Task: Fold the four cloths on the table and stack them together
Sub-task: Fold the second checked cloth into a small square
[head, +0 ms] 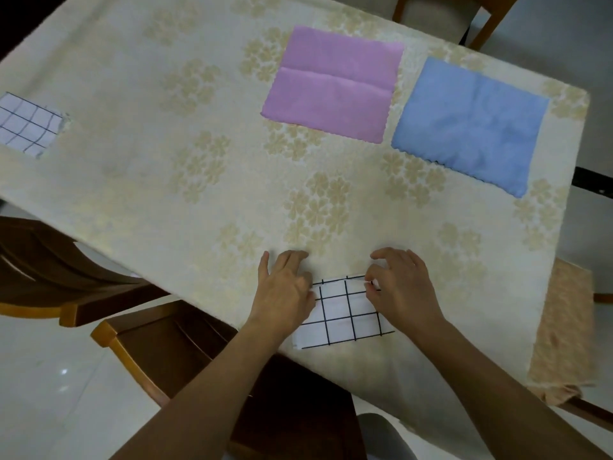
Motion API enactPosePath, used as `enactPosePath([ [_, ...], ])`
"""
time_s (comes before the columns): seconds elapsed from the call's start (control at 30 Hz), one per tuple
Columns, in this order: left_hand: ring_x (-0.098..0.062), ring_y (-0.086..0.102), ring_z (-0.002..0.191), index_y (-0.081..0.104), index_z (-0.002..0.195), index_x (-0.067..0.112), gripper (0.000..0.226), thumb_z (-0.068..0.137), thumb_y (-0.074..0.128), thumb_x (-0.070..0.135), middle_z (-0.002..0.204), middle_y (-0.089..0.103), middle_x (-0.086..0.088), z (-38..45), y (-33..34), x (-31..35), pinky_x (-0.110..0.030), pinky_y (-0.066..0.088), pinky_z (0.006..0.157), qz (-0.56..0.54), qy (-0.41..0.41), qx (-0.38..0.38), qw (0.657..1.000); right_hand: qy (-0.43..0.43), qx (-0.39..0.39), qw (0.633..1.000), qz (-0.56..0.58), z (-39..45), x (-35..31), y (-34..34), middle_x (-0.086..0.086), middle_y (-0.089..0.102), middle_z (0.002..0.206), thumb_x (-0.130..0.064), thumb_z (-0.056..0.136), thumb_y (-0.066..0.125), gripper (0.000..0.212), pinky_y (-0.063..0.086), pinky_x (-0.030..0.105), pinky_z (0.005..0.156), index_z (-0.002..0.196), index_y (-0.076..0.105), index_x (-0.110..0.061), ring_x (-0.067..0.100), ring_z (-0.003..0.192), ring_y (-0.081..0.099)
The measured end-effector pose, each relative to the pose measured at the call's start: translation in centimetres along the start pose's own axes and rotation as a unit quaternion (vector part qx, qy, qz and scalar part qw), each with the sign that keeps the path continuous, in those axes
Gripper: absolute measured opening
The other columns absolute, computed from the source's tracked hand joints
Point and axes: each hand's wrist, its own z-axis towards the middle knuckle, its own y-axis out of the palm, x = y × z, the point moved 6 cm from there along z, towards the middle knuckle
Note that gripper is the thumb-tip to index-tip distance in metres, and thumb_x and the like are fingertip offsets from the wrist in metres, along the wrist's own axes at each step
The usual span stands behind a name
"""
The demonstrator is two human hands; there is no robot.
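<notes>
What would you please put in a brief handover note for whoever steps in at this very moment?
Left hand: fingers relaxed, pressing the left edge of the bold-checked cloth.
Right hand: pinch grip on that cloth's far right edge.
That cloth lies folded small at the near table edge.
Thin-checked cloth: far left, looks folded.
Pink cloth and blue cloth: far side, flat, side by side.
Left: finish this fold, fold pink and blue, stack all four.

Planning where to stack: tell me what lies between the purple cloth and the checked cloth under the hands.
In the head view, only bare floral tablecloth lies between the purple cloth and the black-and-white checked cloth.
</notes>
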Motion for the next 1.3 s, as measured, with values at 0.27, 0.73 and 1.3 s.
enactPosePath([
  [0.27, -0.027, 0.053, 0.124, 0.069, 0.08, 0.016, 0.015, 0.074, 0.079, 0.025, 0.131, 0.059, -0.007, -0.2, 1.4, -1.5, -0.063, 0.038, 0.107, -0.037, -0.017, 0.032, 0.999, 0.032, -0.006, 0.999, 0.008, 0.2, 0.6, 1.8, 0.009, 0.069, 0.108, -0.012, 0.065, 0.086, 0.022, 0.052, 0.046, 0.088, 0.084, 0.074, -0.014, 0.032, 0.096, 0.066],
  [0.73, -0.028, 0.012, 0.153, 0.019, 0.156, 0.005, 0.065, 0.104, 0.029, 0.042, 0.165, 0.014, -0.015, -4.1, 4.4, 4.4, -0.051, 0.027, 0.119, 0.009, 0.054, -0.014, 0.998, -0.094, 0.032, 0.995, 0.009, -4.5, -2.7, 6.4, 0.017, 0.026, 0.162, -0.038, 0.104, 0.046, 0.064, 0.029, 0.046, 0.121, 0.153, 0.031, -0.001, 0.029, 0.152, 0.02],
  [1.3, -0.023, -0.006, 0.154, 0.003, 0.158, 0.005, 0.076, 0.103, 0.02, 0.055, 0.167, -0.004, -0.012, -3.7, 7.1, 1.3, -0.047, 0.015, 0.125, 0.04, -0.011, -0.062, 0.997, -0.045, -0.002, 0.998, -0.048, -4.4, -0.7, 7.9, 0.019, 0.006, 0.166, -0.063, 0.1, 0.036, 0.089, 0.021, 0.049, 0.124, 0.156, 0.013, 0.002, 0.029, 0.155, 0.005],
])
